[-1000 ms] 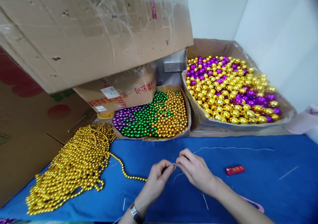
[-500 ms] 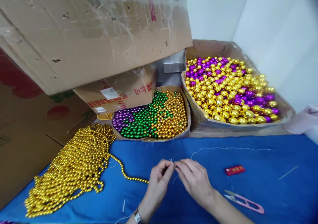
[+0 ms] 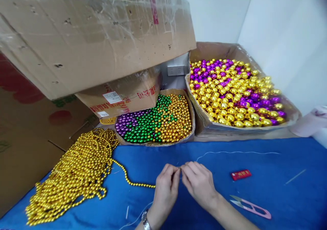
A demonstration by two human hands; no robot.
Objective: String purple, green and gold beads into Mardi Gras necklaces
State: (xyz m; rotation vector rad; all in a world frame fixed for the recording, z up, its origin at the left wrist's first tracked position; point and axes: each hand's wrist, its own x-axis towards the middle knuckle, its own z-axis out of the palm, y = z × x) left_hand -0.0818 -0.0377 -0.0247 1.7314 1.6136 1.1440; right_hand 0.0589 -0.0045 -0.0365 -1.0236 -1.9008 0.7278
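Note:
My left hand (image 3: 166, 185) and my right hand (image 3: 198, 182) meet fingertip to fingertip above the blue cloth (image 3: 204, 213). Both are closed in a pinch, and whatever lies between the fingertips is too small to make out. A strand of gold beads (image 3: 138, 183) runs from the gold bead pile (image 3: 76, 172) to the back of my left hand. One white thread (image 3: 237, 152) trails over the cloth behind my right hand. Another thread (image 3: 135, 219) lies beside my left wrist.
Pink thread snips (image 3: 251, 207) and a small red packet (image 3: 241, 174) lie at the right. Behind stand a box of purple, green and gold beads (image 3: 153, 124) and a box of larger gold and purple beads (image 3: 235, 97). Stacked cartons (image 3: 102, 46) overhang the left.
My left fingers have closed in more and the hand has shifted slightly right. The white thread ends above the fingertips no longer show. More thread shows beside my left wrist.

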